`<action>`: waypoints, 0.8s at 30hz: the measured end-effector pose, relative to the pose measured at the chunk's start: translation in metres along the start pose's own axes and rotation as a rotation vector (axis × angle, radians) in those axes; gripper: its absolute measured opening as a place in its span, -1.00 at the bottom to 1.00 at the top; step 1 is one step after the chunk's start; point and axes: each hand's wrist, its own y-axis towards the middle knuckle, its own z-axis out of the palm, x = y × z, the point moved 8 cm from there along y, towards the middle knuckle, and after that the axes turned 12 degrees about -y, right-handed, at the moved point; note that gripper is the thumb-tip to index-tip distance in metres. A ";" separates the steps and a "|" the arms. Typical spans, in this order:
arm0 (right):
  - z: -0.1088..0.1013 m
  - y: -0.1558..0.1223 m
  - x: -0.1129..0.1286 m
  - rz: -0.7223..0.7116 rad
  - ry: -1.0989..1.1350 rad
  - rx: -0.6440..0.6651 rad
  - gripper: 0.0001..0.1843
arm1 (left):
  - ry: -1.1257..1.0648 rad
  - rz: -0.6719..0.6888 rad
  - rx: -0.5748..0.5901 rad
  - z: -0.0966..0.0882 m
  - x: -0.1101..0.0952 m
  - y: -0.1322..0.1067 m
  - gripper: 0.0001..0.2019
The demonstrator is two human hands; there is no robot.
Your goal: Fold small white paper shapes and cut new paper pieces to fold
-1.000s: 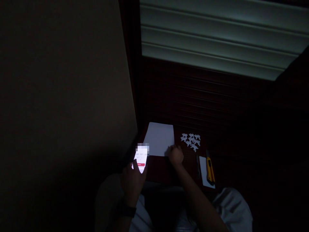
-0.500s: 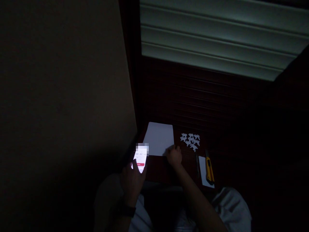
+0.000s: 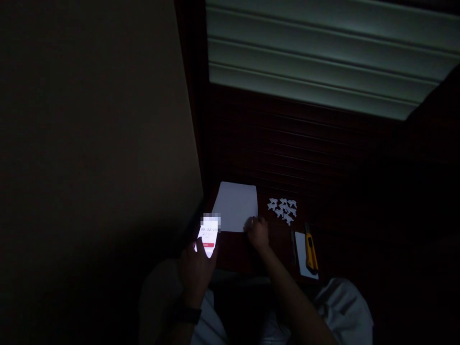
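**Dim indoor corner, perhaps at home**

We are indoors, in a dark, tight corner, and we cannot tell for certain whether it belongs to a home or an office. A plain wall (image 3: 108, 120) rises on our left, and pale slats (image 3: 309, 52) above dark ribbed panelling (image 3: 287, 139) close off the far side. Before them we see a small dark-red table (image 3: 233, 254), its paper sheet (image 3: 237, 203), small white pieces (image 3: 283, 209) and yellow cutter (image 3: 310, 250) giving it the look of a handicraft desk.
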 end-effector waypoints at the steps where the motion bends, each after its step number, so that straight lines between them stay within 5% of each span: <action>1: 0.001 0.001 0.000 -0.032 0.041 -0.014 -0.61 | -0.001 0.005 0.000 0.000 0.000 0.000 -0.46; 11: -0.004 0.006 -0.016 -0.183 0.222 -0.011 -0.60 | 0.019 0.018 -0.026 -0.001 -0.001 0.000 -0.46; 24: -0.012 0.020 -0.018 -0.316 0.084 0.228 -0.54 | 0.031 0.026 -0.022 -0.001 -0.001 0.000 -0.45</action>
